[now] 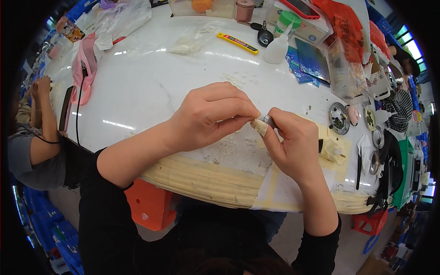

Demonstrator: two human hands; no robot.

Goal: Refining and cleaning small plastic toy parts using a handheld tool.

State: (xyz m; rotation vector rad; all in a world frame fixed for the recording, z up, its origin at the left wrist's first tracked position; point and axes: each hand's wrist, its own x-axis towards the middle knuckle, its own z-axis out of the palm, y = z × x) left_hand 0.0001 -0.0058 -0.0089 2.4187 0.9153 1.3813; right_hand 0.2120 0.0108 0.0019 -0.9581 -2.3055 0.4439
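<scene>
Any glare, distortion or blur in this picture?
In the head view, glare streaks whiten the table; the fisheye bows its near edge and the corners are black; the window upper right looks washed out; left hand and right hand look sharp; the held grey piece lacks detail.

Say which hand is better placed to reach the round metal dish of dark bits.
Probably the right hand: it is nearer the dish, while the left hand is farther left. The right holds a grey piece, though.
</scene>
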